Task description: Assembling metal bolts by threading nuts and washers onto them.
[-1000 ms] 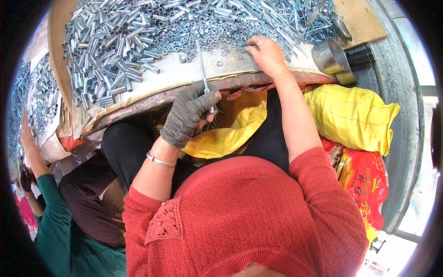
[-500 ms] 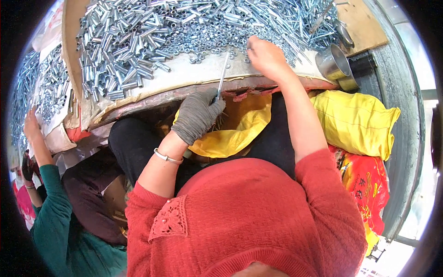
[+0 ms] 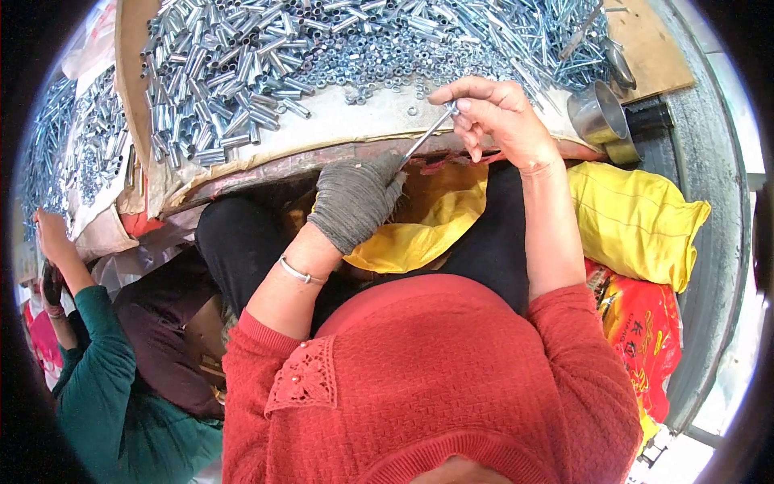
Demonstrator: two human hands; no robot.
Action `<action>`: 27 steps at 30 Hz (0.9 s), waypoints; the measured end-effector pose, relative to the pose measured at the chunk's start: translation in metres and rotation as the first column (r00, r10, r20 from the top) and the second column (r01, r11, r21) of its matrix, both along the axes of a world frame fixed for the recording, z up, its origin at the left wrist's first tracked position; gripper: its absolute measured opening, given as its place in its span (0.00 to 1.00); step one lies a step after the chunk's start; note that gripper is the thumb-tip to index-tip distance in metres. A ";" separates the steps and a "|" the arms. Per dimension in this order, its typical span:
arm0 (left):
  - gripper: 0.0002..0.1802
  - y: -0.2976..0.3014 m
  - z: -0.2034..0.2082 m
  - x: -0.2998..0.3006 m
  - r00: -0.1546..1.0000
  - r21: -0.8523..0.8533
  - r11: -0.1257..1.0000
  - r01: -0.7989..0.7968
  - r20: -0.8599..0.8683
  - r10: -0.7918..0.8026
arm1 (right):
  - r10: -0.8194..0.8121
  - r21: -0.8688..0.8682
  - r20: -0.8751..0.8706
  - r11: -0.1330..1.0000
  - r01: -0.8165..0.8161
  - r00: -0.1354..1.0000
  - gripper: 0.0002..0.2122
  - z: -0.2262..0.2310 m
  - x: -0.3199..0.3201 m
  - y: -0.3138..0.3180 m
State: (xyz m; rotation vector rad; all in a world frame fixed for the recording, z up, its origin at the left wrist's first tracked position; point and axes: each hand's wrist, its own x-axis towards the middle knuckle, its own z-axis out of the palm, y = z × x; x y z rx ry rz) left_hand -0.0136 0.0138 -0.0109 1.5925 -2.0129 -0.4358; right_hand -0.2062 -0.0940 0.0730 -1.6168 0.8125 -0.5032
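Note:
My left hand (image 3: 359, 198), in a grey knitted glove, is closed around a long thin metal bolt (image 3: 427, 139) that points up and to the right. My bare right hand (image 3: 504, 121) is at the bolt's far tip, with thumb and fingers pinched there. Something small and shiny shows between those fingertips, too small to make out. Beyond my hands, a heap of small metal nuts (image 3: 355, 66) lies on the pale-covered table. Loose metal sleeves (image 3: 234, 81) are piled to its left, and long bolts (image 3: 540, 40) to its right.
An open yellow bag (image 3: 419, 242) sits between my legs, below the table edge. At right are a metal cup (image 3: 597, 113), a folded yellow sack (image 3: 637, 214) and a red bag (image 3: 645, 331). Another person in a green sleeve (image 3: 105, 331) works at the left, beyond a wooden divider (image 3: 133, 81).
My right hand has come back from the nuts to the bolt's tip. The bolt, held in my left hand, has tilted further to the right.

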 end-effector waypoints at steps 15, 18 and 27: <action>0.15 -0.015 0.002 0.025 0.776 0.127 0.986 0.108 -0.631 -0.003 | -0.482 -0.886 -0.441 0.367 -0.283 0.757 0.06 -0.080 0.073 -0.041; 0.15 -0.016 0.005 0.025 0.739 0.275 0.956 0.105 -0.665 0.110 | -0.530 -0.893 -0.422 0.381 -0.238 0.735 0.05 -0.081 0.073 -0.041; 0.17 -0.017 -0.007 0.021 0.800 0.234 0.971 0.041 -0.589 0.109 | -0.519 -0.888 -0.447 0.356 -0.290 0.729 0.11 -0.077 0.082 -0.034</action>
